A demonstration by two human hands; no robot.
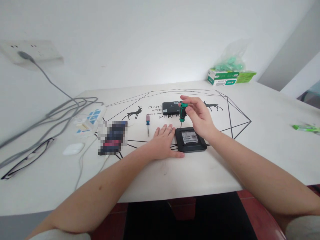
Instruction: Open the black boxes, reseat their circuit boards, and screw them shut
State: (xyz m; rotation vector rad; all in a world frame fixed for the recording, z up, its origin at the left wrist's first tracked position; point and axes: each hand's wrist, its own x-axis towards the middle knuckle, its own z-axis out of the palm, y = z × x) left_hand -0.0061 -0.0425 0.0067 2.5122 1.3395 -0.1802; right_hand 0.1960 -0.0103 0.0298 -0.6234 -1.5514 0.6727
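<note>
Screwdriver (183, 114) is gripped in partly curled fingers (192, 99) of the right hand (199, 118).

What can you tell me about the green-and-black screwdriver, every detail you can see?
The green-and-black screwdriver has a chunky handle, green at both ends and black between, which looks like plastic or rubber. Below it runs a thin, straight shaft, probably metal. It stands nearly upright, in the grip of the right hand, with fingers and thumb about the upper handle. The shaft points down to the black box, near its far left corner; the tip is too small to make out.
</note>
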